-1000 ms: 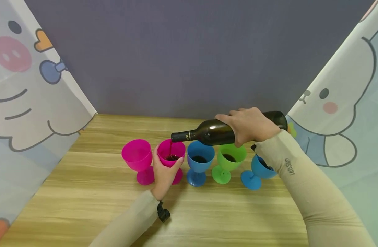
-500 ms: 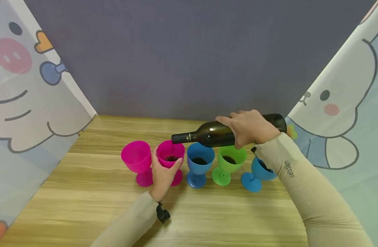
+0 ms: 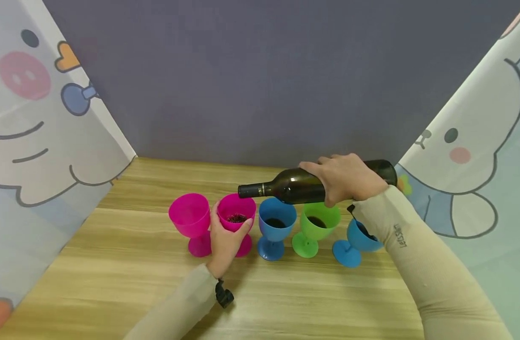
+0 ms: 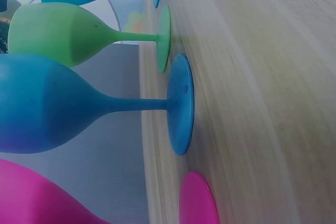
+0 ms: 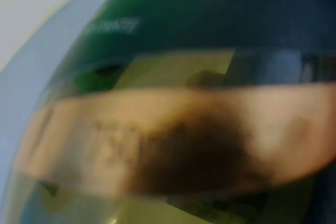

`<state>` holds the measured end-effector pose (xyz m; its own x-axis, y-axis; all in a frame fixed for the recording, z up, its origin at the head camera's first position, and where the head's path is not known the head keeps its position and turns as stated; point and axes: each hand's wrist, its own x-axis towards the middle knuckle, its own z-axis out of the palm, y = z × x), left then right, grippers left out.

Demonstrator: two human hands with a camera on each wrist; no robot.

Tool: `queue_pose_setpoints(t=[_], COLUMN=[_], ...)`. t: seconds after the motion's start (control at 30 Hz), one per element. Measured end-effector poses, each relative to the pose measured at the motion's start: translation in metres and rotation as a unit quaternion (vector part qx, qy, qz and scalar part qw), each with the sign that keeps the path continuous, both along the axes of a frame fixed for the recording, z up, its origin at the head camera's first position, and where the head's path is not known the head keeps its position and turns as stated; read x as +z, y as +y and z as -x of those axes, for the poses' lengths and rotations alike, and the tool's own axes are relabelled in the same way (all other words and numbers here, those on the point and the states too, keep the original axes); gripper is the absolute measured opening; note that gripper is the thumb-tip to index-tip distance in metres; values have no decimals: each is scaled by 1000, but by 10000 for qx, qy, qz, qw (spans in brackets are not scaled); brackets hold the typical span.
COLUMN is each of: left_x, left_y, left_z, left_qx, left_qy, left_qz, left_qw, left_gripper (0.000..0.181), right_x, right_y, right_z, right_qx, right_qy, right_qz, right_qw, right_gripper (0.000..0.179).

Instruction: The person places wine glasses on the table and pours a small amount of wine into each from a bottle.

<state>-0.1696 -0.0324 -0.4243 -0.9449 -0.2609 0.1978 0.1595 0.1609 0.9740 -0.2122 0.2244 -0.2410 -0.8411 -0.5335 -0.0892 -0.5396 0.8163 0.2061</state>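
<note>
- Because the wooden table (image 3: 115, 259) carries a close row of five goblets, a knock to one could, in judgement, pass to its neighbours.
- Bottle (image 3: 300, 186): nearly level above the row, neck toward the person's left. Likely hazard: a sudden extra tilt sends a surge past the cup.
- Held goblet (image 3: 232, 206): pink, second from left, standing under the bottle's neck. Tall stem under a wide bowl; a sideways tug at the rim would probably tip it.
- Other goblets: outer pink goblet (image 3: 189, 217) to its left, no liquid seen inside; middle blue goblet (image 3: 272, 231), green goblet (image 3: 315, 231) and end blue goblet (image 3: 358, 240) to its right, each with dark liquid. If the bottle dips, its shoulder could strike the middle blue rim.
- Right hand (image 3: 347, 177): wrapped over the bottle's body from above. Right wrist view is blurred, mostly glass; finger detail not readable. Wet or smooth glass could let the bottle roll in the grip.
- Left hand (image 3: 223, 243): holds the pink bowl, thumb and fingers on opposite sides. Squeezing hard might flex the wall and spill.
- Dark liquid (image 3: 236, 218): low in that bowl, frothy.
- Bottle mouth (image 3: 242, 191): over the bowl, no stream visible. Drift rightward would risk drips outside.
</note>
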Motion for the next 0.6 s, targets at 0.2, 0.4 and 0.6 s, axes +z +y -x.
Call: queue_pose_setpoints(t=[0.2,0.4,0.6], left_x=[1,-1,0], left_y=[0,1,4], left_z=[1,2,1], left_qx=[-51,-4,-11], left_qy=[17,59,127], left_qz=[-24,-7,11], left_qw=[10000,10000,9999], left_gripper=[88,87,86], right_x=[-3,-4,-3], right_y=[1,1,2], right_z=[2,2,3], right_qx=[62,123,112], right_qy=[45,133,79], right_qz=[81,56,79], right_qw=[9999,9998,9999], right_gripper=[91,91,92])
